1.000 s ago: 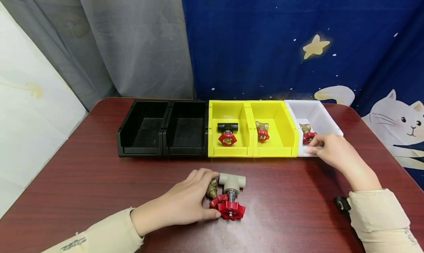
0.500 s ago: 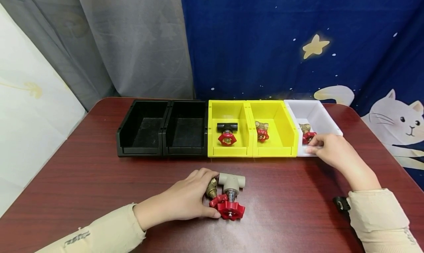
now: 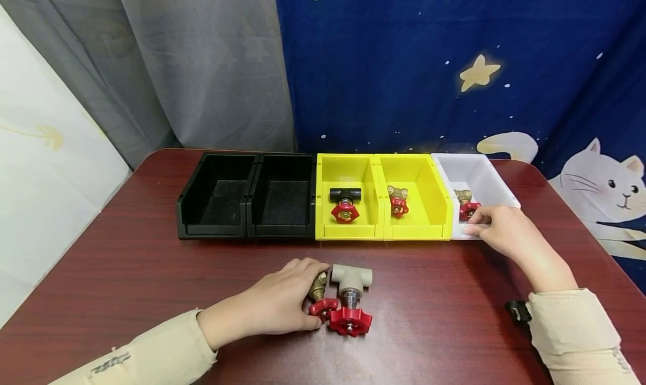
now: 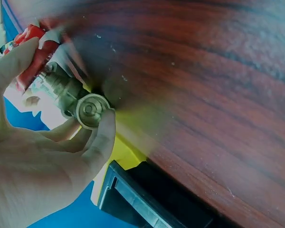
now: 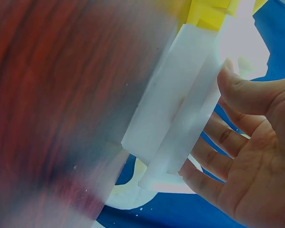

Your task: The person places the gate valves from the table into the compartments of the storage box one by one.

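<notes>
My left hand [image 3: 270,305] grips a brass valve with a red handwheel [image 3: 323,307] on the table, thumb at the wheel and fingers at the body. In the left wrist view the brass valve [image 4: 69,95] shows its round open end under a fingertip. Just right of it lies a beige plastic tee valve [image 3: 350,287] with a larger red handwheel. My right hand [image 3: 510,233] rests at the front of the white bin [image 5: 180,102], thumb and fingers loosely bent at its rim. Beside those fingers, another brass valve [image 3: 465,203] lies inside the bin.
Left of the white bin, two yellow bins [image 3: 351,232] stand in the row; one holds a black tee valve [image 3: 345,197], the other a brass valve [image 3: 398,201]. Two black bins [image 3: 214,231] complete the left end. A curtain [image 3: 378,65] hangs behind the table [image 3: 126,273].
My left hand has shifted slightly left with the brass valve, opening a small gap from the beige one. The right hand has stayed at the white bin.
</notes>
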The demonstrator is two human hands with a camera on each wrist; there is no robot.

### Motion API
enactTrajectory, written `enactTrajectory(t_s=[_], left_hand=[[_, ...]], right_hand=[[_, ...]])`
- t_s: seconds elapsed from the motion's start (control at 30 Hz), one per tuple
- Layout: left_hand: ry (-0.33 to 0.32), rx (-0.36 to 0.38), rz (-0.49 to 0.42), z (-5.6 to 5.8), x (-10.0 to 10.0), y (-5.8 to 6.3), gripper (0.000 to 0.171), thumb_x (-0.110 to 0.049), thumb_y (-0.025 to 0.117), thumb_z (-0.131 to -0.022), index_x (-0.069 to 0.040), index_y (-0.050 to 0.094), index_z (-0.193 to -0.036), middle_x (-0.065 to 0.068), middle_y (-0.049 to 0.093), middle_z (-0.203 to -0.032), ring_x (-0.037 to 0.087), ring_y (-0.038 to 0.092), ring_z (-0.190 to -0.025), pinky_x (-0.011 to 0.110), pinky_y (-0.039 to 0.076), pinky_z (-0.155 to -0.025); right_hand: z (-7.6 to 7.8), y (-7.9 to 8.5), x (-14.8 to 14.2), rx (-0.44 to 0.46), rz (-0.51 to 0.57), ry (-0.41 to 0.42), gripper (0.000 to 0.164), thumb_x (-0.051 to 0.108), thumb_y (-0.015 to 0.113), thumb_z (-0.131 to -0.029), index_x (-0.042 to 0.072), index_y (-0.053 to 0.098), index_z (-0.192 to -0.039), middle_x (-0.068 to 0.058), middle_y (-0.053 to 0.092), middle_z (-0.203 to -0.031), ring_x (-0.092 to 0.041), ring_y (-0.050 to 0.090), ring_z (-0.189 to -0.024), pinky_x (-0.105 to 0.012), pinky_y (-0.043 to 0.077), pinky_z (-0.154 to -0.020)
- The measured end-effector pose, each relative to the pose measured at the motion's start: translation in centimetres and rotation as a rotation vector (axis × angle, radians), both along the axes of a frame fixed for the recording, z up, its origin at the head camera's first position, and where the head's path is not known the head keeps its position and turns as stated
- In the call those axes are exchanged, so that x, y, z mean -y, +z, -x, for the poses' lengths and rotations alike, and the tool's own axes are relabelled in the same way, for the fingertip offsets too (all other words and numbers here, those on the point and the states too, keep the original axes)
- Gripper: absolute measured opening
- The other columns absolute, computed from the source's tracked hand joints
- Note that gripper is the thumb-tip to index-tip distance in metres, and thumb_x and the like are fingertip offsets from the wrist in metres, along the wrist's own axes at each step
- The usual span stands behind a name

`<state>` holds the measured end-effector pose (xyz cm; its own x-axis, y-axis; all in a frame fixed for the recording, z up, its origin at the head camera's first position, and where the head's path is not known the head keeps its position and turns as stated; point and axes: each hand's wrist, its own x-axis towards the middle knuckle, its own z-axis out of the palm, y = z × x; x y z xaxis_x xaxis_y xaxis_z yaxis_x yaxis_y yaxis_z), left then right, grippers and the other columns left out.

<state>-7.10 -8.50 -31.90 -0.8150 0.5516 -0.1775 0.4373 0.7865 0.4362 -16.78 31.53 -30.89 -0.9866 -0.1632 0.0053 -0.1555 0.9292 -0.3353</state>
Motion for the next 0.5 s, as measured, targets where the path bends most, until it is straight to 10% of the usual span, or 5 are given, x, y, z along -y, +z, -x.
enactTrajectory(t_s=[0.5], left_hand=[[0.066,-0.084,0.039,-0.29,-0.81,-0.22,0.083,-0.038,0.086,-0.073,0.001,0.051,-0.138,0.01,0.055,-0.128,0.024,0.051,-0.115,0.045,0.051,-0.089]], right_hand=[[0.13,-0.15,-0.14,0.002,-0.002,0.009,0.014,0.019,0.076,-0.087,0.007,0.07,-0.083,-0.014,0.066,-0.081,-0.034,0.055,-0.075,-0.054,0.045,-0.072]])
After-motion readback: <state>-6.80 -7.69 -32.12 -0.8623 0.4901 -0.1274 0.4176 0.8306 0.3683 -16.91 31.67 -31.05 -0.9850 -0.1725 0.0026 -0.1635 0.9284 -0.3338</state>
